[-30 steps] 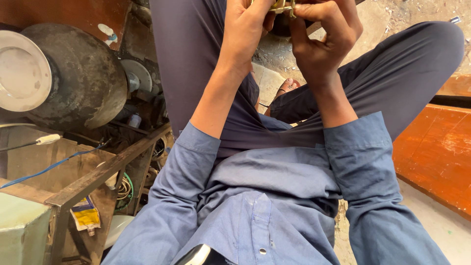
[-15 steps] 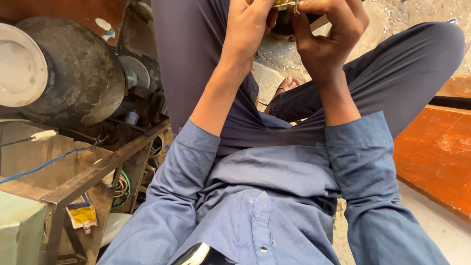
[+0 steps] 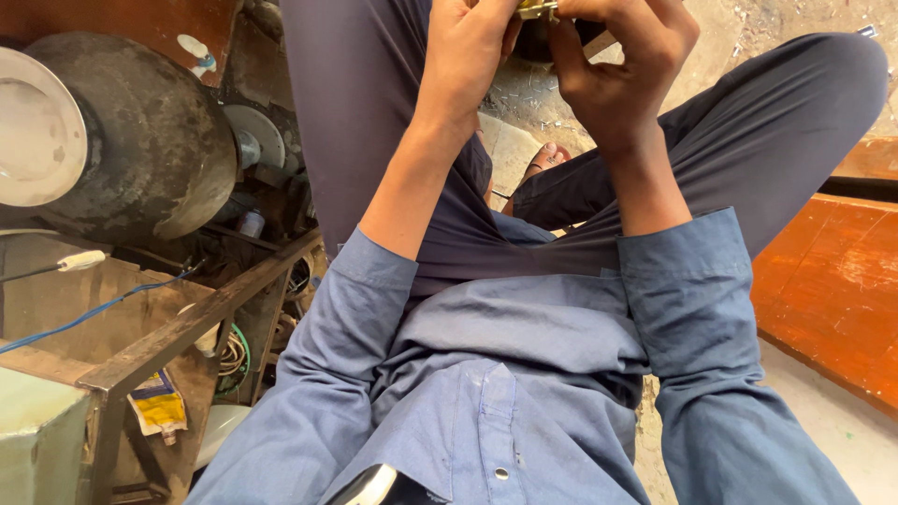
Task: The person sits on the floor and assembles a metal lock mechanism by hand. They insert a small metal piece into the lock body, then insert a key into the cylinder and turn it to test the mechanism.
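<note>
At the top edge of the frame a small brass piece (image 3: 536, 9) is cut off — its shape cannot be told — and the left hand (image 3: 468, 51) and right hand (image 3: 622, 65) lose their fingertips there too

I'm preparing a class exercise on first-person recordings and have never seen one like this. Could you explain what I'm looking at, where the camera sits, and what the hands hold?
There is no machine here: a seated person wears one camera on the head, looking down over a blue shirt and dark trousers. At the top edge, the left hand and right hand together pinch a small brass-coloured piece, mostly cut off by the frame, so its kind is unclear. On the person's left stand a dusty round metal drum, a rusty metal frame and a blue wire. On the right lies an orange board.
</note>
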